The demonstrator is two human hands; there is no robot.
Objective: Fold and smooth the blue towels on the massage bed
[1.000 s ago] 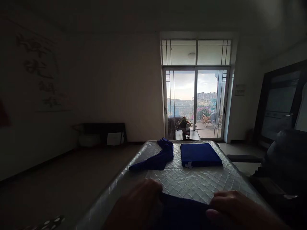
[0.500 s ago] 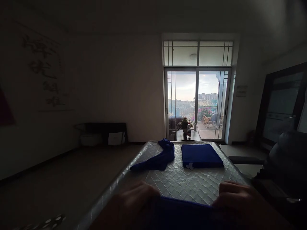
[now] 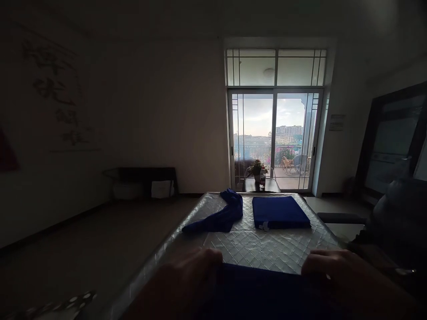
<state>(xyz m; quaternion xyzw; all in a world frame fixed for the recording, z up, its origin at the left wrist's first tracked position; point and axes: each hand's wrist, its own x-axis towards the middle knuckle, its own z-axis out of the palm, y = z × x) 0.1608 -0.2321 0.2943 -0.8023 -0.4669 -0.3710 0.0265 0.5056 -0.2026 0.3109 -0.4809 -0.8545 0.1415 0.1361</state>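
Note:
Close to me, a dark blue cloth (image 3: 260, 289) is stretched between my two hands, its far edge running nearly straight. My left hand (image 3: 190, 271) is closed on the cloth's left far corner. Gripping the right far corner is my right hand (image 3: 333, 269), fingers curled. The lower part of the cloth is lost in shadow. Farther up the table, a neatly folded blue cloth (image 3: 280, 212) lies flat with a small white tag at its near edge. Left of it, a crumpled blue cloth (image 3: 222, 215) trails toward the table's left edge.
A silvery quilted cover lies over the table (image 3: 253, 246). Beyond its far end stand a small dark table (image 3: 262, 186) with a potted plant (image 3: 257, 170) and a bottle, before glass sliding doors. A dark bulky shape (image 3: 398, 213) is at right; a spotted fabric (image 3: 80, 302) shows lower left.
The held cloth's far edge is slightly higher in view, and both hands still grip it. The camera view has tipped down a little. The two other cloths lie unmoved.

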